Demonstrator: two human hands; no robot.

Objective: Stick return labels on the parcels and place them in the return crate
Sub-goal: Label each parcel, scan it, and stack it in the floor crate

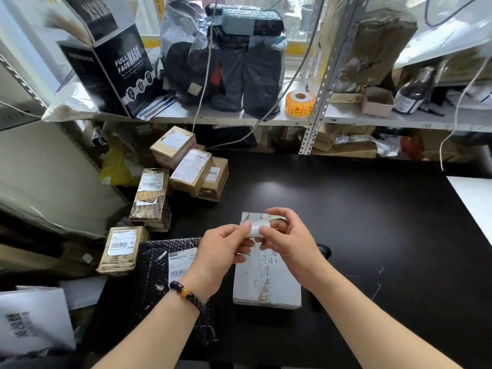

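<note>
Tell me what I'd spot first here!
The left hand and right hand pinch a small white label above a white parcel on the black table. Then the heap of brown parcels at the left, and the bright orange sticker roll on the shelf behind.

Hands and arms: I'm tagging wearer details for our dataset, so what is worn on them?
Both forearms are bare, with no sleeves, gloves or watch in view. At the wrist of the left hand sits a bracelet of dark round beads with one amber bead. The right hand shows no jewellery.
</note>
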